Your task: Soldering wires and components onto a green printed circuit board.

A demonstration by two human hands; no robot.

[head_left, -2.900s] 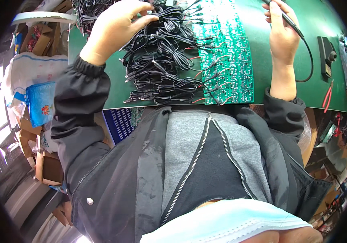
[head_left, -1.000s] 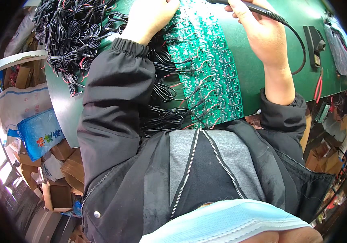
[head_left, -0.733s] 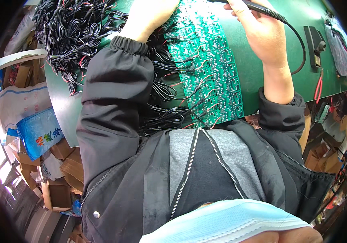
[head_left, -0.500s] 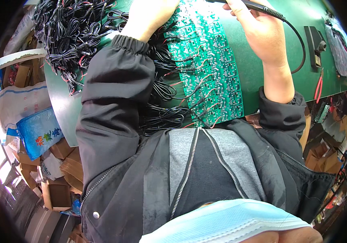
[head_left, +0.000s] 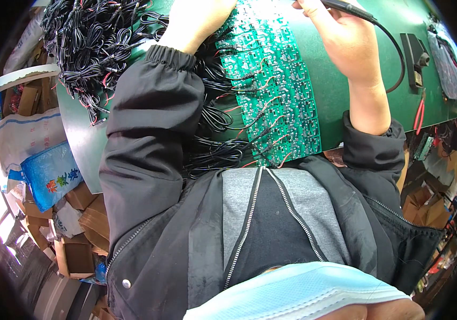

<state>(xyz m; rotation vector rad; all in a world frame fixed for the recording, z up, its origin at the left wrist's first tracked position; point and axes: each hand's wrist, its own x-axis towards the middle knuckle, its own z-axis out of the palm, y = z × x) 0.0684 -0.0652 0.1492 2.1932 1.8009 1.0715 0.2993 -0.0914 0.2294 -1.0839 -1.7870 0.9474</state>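
A long panel of green circuit boards (head_left: 284,98) lies on the table, with thin red and black wire ends reaching onto its left side. My right hand (head_left: 346,40) is closed around the black handle of a corded soldering iron (head_left: 340,5), beyond the panel's right edge; the iron's tip is not plain to see. At the top, my left hand (head_left: 201,18) rests by the panel's far left edge. Its fingers run out of the picture, so what they do is hidden. Coiled black cables (head_left: 220,117) lie along the panel's left side, below that hand.
A big heap of bundled black cables (head_left: 92,50) covers the left of the green table (head_left: 354,114). To the right sit a black soldering iron stand (head_left: 414,61), red-handled pliers (head_left: 419,113) and a clear plastic bag (head_left: 450,66). Cardboard boxes (head_left: 73,256) crowd the floor at left.
My right hand has shifted slightly right and toward me with the soldering iron, and its cord has moved along. The left hand stays nearly where it was.
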